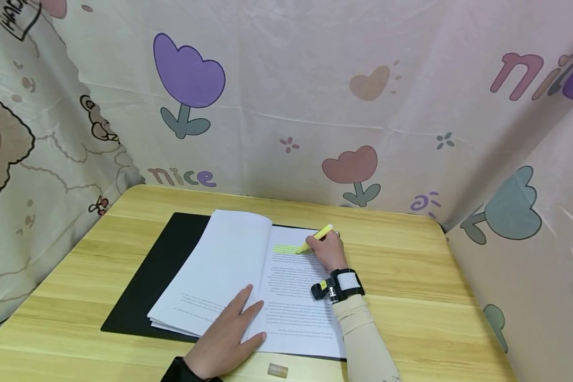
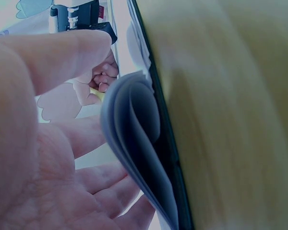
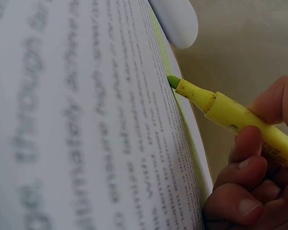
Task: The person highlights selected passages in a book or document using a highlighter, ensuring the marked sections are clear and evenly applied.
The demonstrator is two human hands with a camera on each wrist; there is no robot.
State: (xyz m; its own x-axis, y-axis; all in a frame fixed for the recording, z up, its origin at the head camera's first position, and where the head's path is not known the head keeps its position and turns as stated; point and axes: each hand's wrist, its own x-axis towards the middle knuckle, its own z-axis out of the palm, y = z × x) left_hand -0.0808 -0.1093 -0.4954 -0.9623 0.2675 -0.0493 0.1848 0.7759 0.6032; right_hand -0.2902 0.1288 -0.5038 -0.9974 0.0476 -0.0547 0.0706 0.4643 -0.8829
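In the head view my right hand (image 1: 330,251) pinches a yellow highlighter (image 1: 318,236) near the top of a printed page (image 1: 300,297). Its green-yellow tip (image 3: 173,81) meets the text lines in the right wrist view, where fingers and thumb wrap the barrel. Several top lines carry yellow marking (image 1: 284,249). My left hand (image 1: 229,334) rests with spread, fairly straight fingers on the lower part of the open stack of paper, by the fold. Turned-over sheets (image 1: 219,254) lie to the left of the fold; their curled edges (image 2: 129,110) show in the left wrist view.
A black folder (image 1: 143,297) lies beneath the papers on the wooden table (image 1: 410,318). Near the front edge sits a small greyish-brown block (image 1: 278,370). Patterned curtains (image 1: 277,95) hang behind the table and on both sides.
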